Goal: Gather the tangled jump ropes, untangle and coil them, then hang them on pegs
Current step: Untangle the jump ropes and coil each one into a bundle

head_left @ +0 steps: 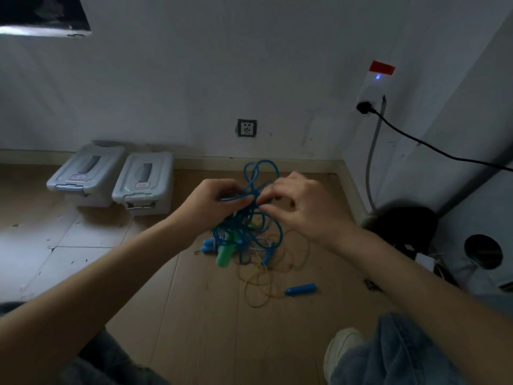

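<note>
So we've got both hands up in front of us, working on the blue jump rope point(251, 190). Left hand point(212, 202) has its fingers curled around a bunch of blue strands, and the right hand point(301, 202) is pinching the same cord with thumb and fingertips right beside it. The rest of the tangle hangs down to the wooden floor point(194, 315), where a green handle point(226, 255), a few blue handles and a thin yellow rope point(256, 282) are piled up. One loose blue handle point(301, 289) lies apart, nearer us. Two grey storage boxes point(116, 180) sit by the wall.
</note>
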